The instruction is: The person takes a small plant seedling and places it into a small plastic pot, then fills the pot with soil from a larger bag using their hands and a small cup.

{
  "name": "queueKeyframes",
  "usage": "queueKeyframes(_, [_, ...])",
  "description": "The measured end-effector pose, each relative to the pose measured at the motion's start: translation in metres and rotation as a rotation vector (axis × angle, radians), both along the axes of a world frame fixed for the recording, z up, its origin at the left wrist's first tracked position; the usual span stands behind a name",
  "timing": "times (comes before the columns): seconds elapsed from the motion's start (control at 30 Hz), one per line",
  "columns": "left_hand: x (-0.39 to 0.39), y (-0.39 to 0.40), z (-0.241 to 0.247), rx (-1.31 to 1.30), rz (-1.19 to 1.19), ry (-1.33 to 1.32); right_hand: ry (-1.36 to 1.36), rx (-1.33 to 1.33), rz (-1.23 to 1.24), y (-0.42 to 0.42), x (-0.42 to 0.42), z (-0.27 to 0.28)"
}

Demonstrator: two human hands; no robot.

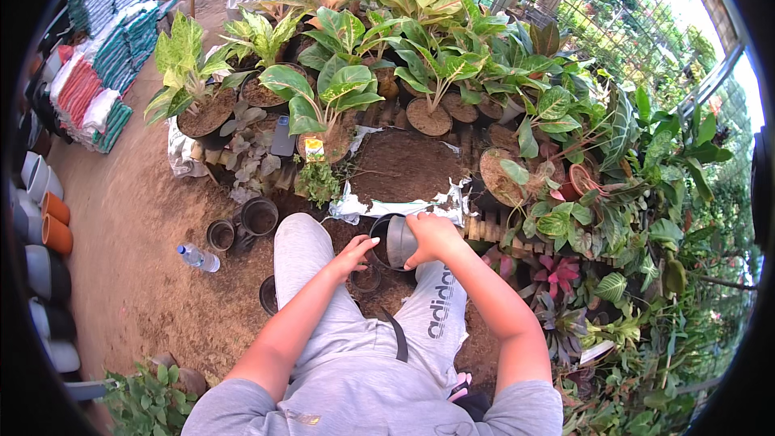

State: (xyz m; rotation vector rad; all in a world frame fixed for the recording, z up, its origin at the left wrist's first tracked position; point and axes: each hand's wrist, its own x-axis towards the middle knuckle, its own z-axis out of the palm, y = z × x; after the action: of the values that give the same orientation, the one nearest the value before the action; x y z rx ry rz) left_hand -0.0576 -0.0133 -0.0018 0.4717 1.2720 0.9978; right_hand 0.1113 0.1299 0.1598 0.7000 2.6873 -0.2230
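Observation:
My right hand [435, 237] grips a grey plastic plant pot [399, 243], which is tilted between my knees. A black pot rim [379, 248] shows at its left, and I cannot tell whether it is a second pot. My left hand [352, 258] has its fingers apart beside that rim; whether the fingertips touch it is unclear. Under the left hand a small dark pot [366, 279] stands on the ground. Just beyond both hands lies a torn-open white sack [363, 209] with dark soil [407, 165] in it.
Potted aglaonemas [342, 94] crowd the slatted wooden bench [484, 231], where a phone [283, 138] also lies. Empty black pots [260, 216] and a plastic water bottle [200, 258] are on the ground at left. Red bromeliads [556, 275] grow at right. Folded sacks [91, 94] are stacked far left.

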Motion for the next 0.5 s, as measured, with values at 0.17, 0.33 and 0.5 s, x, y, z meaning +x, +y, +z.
queueKeyframes(0.17, [0.006,0.001,-0.002,0.013,0.069,-0.031,-0.018,0.062,0.015,-0.006,-0.015,0.02])
queueKeyframes(0.33, [0.001,0.005,-0.028,0.014,0.08,-0.123,0.012,0.092,-0.035,-0.008,-0.02,0.061])
queueKeyframes(0.5, [-0.001,0.008,-0.03,-0.005,0.06,-0.155,0.113,0.125,-0.1,-0.008,-0.011,0.089])
